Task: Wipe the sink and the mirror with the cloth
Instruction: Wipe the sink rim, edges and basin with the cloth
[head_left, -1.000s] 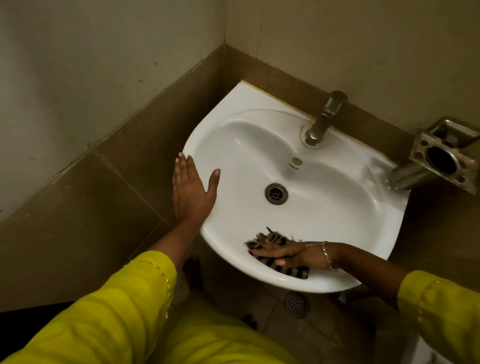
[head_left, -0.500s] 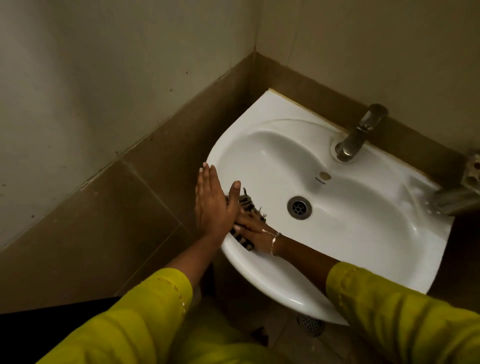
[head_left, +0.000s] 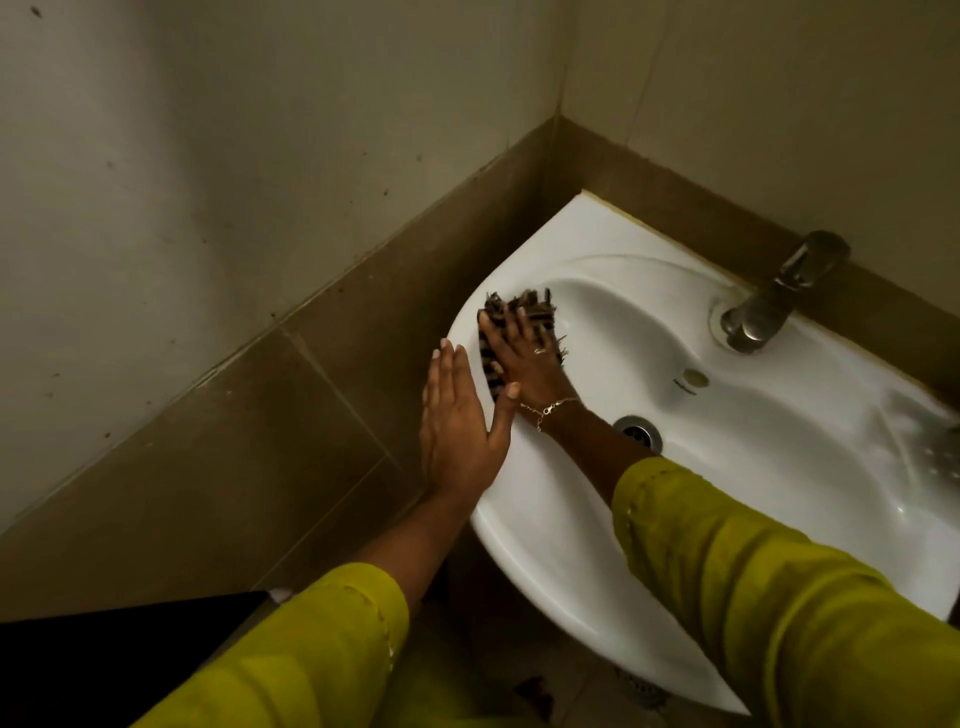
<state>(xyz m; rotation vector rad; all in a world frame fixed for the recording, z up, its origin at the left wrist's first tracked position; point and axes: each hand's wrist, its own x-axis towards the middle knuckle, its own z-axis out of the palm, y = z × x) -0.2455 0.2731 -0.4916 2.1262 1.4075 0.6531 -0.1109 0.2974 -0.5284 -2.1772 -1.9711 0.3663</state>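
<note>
The striped cloth (head_left: 521, 312) has been moved along the rim of the sink (head_left: 571, 571), from the front to the upper left. There it is pressed flat under the right hand (head_left: 525, 359), fingers stretched out. The left hand (head_left: 462, 431) is kept flat on the outer edge, fingers straight. The part by the faucet (head_left: 769, 306) is judged still unwiped, and no mirror is seen.

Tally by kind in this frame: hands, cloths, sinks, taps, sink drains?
hands: 2, left hand and right hand
cloth: 1
sink: 1
tap: 1
sink drain: 1
total: 6
</note>
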